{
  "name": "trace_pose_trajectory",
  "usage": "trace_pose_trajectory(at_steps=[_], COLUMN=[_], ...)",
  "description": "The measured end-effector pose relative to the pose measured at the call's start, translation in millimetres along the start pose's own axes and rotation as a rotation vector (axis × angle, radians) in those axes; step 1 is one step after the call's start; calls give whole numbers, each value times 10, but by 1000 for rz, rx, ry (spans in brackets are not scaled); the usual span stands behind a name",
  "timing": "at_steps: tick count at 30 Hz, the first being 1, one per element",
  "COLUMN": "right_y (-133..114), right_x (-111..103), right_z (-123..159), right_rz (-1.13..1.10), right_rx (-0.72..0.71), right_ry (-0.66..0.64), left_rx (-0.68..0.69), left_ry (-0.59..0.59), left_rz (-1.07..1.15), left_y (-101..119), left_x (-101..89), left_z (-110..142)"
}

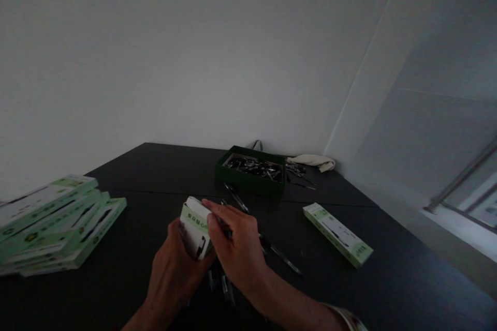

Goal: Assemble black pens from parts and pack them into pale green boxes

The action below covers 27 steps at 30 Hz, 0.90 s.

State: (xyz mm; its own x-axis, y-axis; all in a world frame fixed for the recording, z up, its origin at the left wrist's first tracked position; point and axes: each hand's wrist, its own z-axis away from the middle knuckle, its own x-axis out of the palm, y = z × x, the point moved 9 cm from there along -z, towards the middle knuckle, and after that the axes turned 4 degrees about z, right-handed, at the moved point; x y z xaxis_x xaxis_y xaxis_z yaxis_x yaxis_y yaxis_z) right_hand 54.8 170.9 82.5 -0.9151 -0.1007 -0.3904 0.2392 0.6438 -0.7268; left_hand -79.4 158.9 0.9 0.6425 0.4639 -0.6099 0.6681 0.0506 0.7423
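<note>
Left hand [169, 266] and right hand [240, 245] together, clamped on box [192, 226]; overtight grip may crush it. Stack [68, 225] near worktop's [126, 258] left edge may slide if knocked.

Plain pale wall [233, 51] behind black table [166, 165]; window [481, 191] at far right; dim light.

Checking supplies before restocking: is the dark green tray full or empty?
Not empty: many pens lie jumbled inside the tray. I can't tell how deep they go.
</note>
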Motion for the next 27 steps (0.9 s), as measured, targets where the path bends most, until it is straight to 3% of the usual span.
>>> trace_pose_trajectory(at_steps=[6, 11, 15, 19, 22, 27], right_y=[224, 306, 686, 1143, 1357, 1592], right_x=[29, -82, -194, -159, -146, -224], right_z=[-150, -251, -54, 278, 359, 202], right_rz=[-28, 97, 432, 704, 772, 789], right_rx=[157, 177, 293, 451, 518, 597], right_ry=[-121, -398, -533, -647, -688, -687], left_rx=[14, -39, -59, -43, -28, 3], left_ry=[18, 93, 163, 152, 136, 107], left_rz=[0, 49, 124, 189, 199, 173], left_y=[-9, -118, -186, -176, -154, -140], left_x=[-2, -123, -228, -194, -136, -56], left_z=[-2, -123, -184, -165, -134, -119])
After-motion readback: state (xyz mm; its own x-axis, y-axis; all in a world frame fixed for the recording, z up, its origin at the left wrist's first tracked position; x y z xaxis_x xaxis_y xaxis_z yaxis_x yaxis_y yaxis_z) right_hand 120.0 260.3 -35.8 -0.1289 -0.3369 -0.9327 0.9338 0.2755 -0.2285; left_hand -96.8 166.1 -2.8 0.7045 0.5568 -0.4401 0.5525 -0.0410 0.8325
